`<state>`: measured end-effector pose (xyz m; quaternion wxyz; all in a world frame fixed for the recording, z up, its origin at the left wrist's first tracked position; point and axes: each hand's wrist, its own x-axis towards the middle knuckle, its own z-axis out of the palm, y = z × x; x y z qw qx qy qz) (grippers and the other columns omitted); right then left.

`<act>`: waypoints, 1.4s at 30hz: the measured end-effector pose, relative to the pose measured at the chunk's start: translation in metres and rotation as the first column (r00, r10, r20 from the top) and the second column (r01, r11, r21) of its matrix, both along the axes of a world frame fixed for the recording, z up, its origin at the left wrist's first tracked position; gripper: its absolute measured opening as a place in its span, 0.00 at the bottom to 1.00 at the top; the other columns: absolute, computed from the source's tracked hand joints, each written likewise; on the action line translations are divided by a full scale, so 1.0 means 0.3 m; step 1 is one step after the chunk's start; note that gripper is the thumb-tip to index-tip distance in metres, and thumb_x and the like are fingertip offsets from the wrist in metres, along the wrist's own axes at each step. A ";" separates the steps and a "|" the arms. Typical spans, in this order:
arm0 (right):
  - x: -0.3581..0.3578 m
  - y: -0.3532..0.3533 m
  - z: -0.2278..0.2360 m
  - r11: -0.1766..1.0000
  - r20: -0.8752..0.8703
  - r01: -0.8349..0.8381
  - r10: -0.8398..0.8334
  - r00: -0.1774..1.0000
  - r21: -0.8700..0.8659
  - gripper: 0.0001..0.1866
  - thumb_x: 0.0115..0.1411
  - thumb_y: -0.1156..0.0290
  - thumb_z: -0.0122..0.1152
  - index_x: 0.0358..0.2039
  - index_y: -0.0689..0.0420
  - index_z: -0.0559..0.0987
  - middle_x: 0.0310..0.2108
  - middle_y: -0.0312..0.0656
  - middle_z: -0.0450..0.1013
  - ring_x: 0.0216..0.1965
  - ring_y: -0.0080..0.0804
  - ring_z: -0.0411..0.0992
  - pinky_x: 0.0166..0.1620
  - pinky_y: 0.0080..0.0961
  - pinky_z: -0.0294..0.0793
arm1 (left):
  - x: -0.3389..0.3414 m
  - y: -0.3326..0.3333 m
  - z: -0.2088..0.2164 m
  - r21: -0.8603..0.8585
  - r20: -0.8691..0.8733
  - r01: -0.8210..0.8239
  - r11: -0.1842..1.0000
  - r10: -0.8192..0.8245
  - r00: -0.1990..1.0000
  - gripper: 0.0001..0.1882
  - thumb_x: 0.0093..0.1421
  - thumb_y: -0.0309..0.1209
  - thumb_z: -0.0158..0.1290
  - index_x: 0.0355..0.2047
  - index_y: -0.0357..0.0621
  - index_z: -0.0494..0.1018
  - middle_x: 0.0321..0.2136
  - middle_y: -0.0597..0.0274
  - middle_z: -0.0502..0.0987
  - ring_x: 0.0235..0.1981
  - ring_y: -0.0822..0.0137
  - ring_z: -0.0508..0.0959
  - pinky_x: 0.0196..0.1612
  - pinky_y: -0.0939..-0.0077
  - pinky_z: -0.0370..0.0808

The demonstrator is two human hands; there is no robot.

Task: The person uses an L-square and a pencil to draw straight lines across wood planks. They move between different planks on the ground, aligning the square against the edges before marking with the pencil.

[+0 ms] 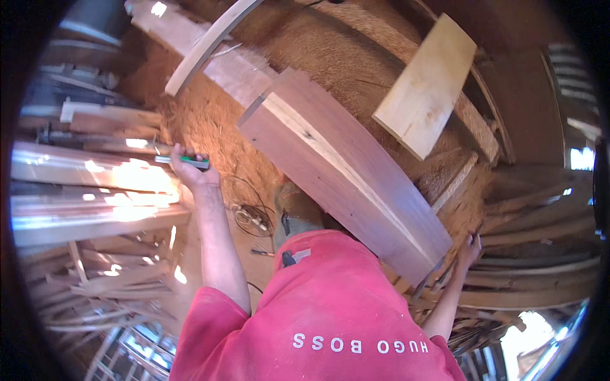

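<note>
My left hand (pixel 194 173) is raised out to the left, its fingers closed around a slim green tool with a pale metal end (pixel 202 164); its exact kind does not show. A wide reddish-brown board (pixel 330 159) with a pale streak along its middle slants from upper centre to lower right in front of my body. Beyond the board's near right end is my right hand (pixel 469 249), apart from it. Its fingers look curled, and whatever they may hold is too small to make out.
A pale yellow plank (pixel 429 86) rests at upper right. A curved wooden piece (pixel 213 44) lies across a long board (pixel 235 73) at upper left. Sawdust covers the ground (pixel 216 120). Stacked timber stands on both sides, and a coiled cable (pixel 251 219) lies near my feet.
</note>
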<state>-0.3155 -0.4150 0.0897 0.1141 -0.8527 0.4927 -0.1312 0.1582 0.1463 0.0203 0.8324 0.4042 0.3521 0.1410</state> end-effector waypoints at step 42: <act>-0.467 0.825 0.214 0.623 0.314 0.632 -0.781 0.541 0.461 0.28 0.69 0.49 0.61 0.23 0.64 0.75 0.23 0.31 0.67 0.28 0.23 0.61 0.31 0.34 0.62 | 0.123 -0.057 0.210 0.693 0.008 0.538 0.480 -0.751 0.660 0.10 0.65 0.31 0.61 0.38 0.40 0.72 0.29 0.69 0.76 0.27 0.76 0.74 0.30 0.78 0.71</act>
